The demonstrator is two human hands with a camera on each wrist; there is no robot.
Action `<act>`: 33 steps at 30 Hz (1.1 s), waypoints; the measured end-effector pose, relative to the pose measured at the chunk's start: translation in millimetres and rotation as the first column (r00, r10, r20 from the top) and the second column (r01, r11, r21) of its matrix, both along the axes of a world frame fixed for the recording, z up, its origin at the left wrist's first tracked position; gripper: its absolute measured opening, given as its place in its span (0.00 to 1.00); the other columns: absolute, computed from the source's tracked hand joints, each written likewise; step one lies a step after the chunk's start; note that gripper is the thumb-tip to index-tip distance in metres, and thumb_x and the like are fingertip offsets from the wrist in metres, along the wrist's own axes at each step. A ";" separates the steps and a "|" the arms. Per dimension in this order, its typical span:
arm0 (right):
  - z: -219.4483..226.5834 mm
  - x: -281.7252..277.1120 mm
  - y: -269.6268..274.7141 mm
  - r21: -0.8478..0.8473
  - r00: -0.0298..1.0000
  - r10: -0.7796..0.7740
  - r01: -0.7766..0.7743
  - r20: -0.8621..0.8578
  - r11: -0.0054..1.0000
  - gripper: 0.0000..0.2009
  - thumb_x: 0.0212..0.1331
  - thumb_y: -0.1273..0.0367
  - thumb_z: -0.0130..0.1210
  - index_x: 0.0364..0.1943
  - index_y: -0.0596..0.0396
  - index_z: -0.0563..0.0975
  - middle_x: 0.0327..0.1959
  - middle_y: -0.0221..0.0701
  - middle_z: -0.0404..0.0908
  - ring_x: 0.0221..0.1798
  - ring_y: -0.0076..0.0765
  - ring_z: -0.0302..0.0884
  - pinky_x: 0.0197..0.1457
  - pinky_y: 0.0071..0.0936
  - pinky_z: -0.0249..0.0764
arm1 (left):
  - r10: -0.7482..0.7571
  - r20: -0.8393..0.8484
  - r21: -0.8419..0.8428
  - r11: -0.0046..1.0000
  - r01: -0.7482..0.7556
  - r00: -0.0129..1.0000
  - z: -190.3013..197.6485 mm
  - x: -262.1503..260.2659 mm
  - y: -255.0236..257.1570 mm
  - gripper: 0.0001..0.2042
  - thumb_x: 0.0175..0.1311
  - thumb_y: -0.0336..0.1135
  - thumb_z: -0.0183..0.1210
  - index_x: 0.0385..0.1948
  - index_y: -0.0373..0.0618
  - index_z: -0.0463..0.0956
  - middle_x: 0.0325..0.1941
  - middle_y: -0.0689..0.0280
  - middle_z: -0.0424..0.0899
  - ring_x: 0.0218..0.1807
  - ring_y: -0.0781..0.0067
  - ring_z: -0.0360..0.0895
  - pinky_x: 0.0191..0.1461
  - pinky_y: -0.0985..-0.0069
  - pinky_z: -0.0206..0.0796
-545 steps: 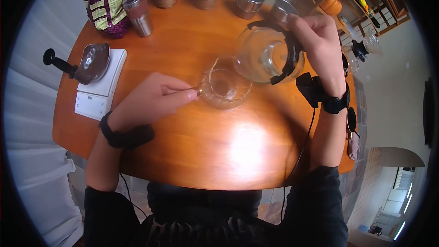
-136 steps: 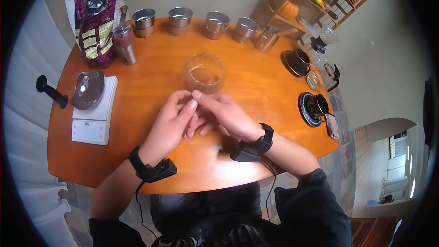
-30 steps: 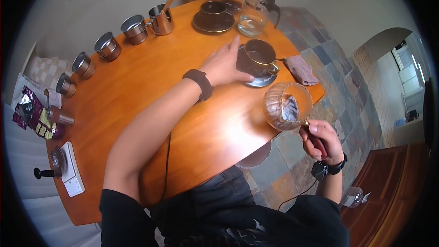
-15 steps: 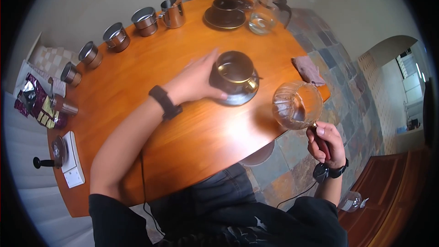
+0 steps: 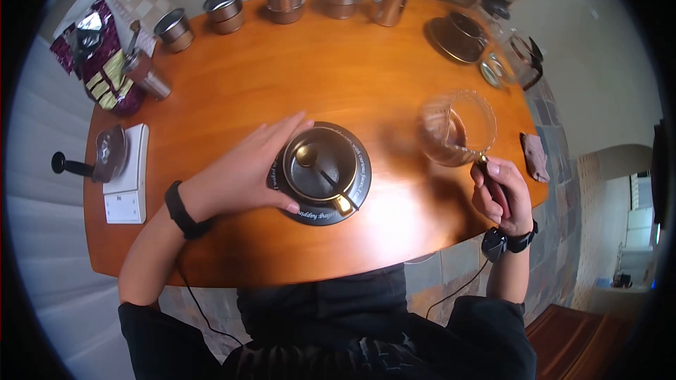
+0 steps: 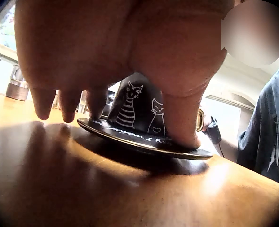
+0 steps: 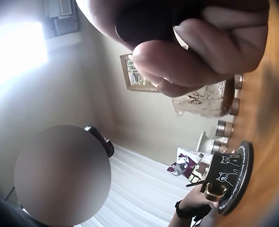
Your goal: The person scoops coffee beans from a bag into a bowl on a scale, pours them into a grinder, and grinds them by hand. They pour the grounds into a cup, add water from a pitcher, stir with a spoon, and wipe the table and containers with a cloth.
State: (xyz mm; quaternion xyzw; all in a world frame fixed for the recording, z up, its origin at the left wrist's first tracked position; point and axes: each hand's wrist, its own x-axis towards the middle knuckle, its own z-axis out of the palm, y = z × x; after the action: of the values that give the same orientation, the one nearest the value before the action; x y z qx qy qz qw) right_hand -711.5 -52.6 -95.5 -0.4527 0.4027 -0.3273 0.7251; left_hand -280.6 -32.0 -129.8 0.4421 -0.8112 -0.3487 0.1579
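The left hand (image 5: pixel 236 172), thumb and fingers spread wide, grips the saucer (image 5: pixel 362 176) from nine o'clock; on it stands a black cup (image 5: pixel 336 156), its handle (image 5: pixel 343 205) at five o'clock, a spoon (image 5: pixel 305 155) inside. At two o'clock from the cup, the right hand (image 5: pixel 503 193) curls round the handle of a glass pot (image 5: pixel 445 134) above the table (image 5: pixel 310 74).

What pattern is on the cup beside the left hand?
White line-drawn cats, one striped, on the black cup; clearest in the left wrist view.
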 end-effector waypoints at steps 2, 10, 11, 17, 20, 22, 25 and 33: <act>1.3 25.3 -12.8 0.007 1.000 0.012 -0.012 0.019 1.000 0.19 0.78 0.59 0.47 0.33 0.60 0.74 0.09 0.26 0.64 0.07 0.19 0.54 0.11 0.20 0.50 | 0.003 0.059 -0.033 0.999 -0.001 0.998 2.5 15.3 9.9 0.65 0.43 0.55 0.81 0.80 0.35 0.45 0.81 0.53 0.63 0.83 0.47 0.55 0.85 0.45 0.41; 11.5 101.4 -55.6 -0.015 0.973 0.230 -0.230 -0.002 0.973 0.19 0.78 0.58 0.47 0.35 0.60 0.75 0.09 0.24 0.66 0.08 0.18 0.55 0.12 0.19 0.51 | 0.095 0.188 -0.092 0.993 -0.079 0.978 7.0 50.8 34.0 0.66 0.41 0.58 0.80 0.81 0.39 0.46 0.82 0.53 0.61 0.85 0.47 0.51 0.86 0.44 0.37; 12.2 110.0 -58.3 -0.026 0.969 0.246 -0.246 -0.007 0.969 0.19 0.78 0.58 0.47 0.35 0.60 0.75 0.10 0.24 0.66 0.08 0.18 0.55 0.13 0.19 0.51 | 0.123 0.199 -0.150 0.984 -0.094 0.972 10.4 50.7 38.0 0.65 0.41 0.58 0.80 0.80 0.40 0.48 0.81 0.53 0.63 0.84 0.46 0.53 0.85 0.45 0.39; 16.0 140.5 -72.5 -0.070 0.940 0.340 -0.341 -0.028 0.938 0.18 0.78 0.59 0.48 0.35 0.59 0.76 0.10 0.25 0.67 0.09 0.17 0.56 0.14 0.19 0.52 | 0.057 0.038 -0.475 0.879 -0.032 0.998 38.8 37.7 47.8 0.41 0.46 0.58 0.76 0.64 0.46 0.77 0.48 0.64 0.75 0.52 0.60 0.72 0.58 0.62 0.62; 18.9 154.7 -76.2 -0.041 0.929 0.369 -0.369 -0.019 0.928 0.17 0.78 0.59 0.48 0.36 0.59 0.76 0.10 0.26 0.67 0.09 0.18 0.56 0.14 0.19 0.52 | -0.002 0.091 -0.553 0.832 0.053 0.996 38.1 20.0 46.3 0.29 0.50 0.53 0.73 0.53 0.49 0.85 0.37 0.70 0.71 0.40 0.67 0.68 0.45 0.67 0.58; 20.7 164.8 -77.7 -0.042 0.918 0.395 -0.396 -0.024 0.917 0.17 0.78 0.59 0.49 0.36 0.59 0.77 0.10 0.26 0.68 0.09 0.19 0.57 0.14 0.19 0.53 | -0.020 0.090 -0.607 0.791 0.070 0.996 32.0 8.1 44.9 0.18 0.56 0.47 0.71 0.46 0.51 0.86 0.34 0.72 0.69 0.37 0.69 0.67 0.42 0.68 0.56; 19.7 173.7 -77.9 -0.032 0.910 0.412 -0.414 -0.038 0.910 0.17 0.78 0.60 0.50 0.36 0.59 0.77 0.10 0.27 0.68 0.09 0.19 0.57 0.14 0.20 0.53 | -0.054 0.112 -0.663 0.740 0.115 0.992 28.1 5.0 45.0 0.15 0.56 0.44 0.71 0.42 0.50 0.86 0.32 0.73 0.70 0.36 0.70 0.68 0.42 0.70 0.56; 23.3 177.1 -73.6 -0.069 0.887 0.456 -0.461 -0.073 0.885 0.16 0.77 0.60 0.52 0.35 0.59 0.78 0.11 0.26 0.69 0.09 0.18 0.59 0.14 0.19 0.52 | 0.271 -0.326 -0.456 0.794 -0.402 0.906 43.1 35.9 53.9 0.09 0.52 0.21 0.72 0.35 0.41 0.86 0.27 0.67 0.83 0.27 0.74 0.76 0.33 0.76 0.66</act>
State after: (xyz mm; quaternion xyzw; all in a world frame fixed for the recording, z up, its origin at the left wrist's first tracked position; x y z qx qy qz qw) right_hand -534.5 -126.2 -72.3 -0.5741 0.2899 -0.1507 0.7508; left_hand -244.7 21.9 -86.7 0.4756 -0.7561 -0.1378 0.4280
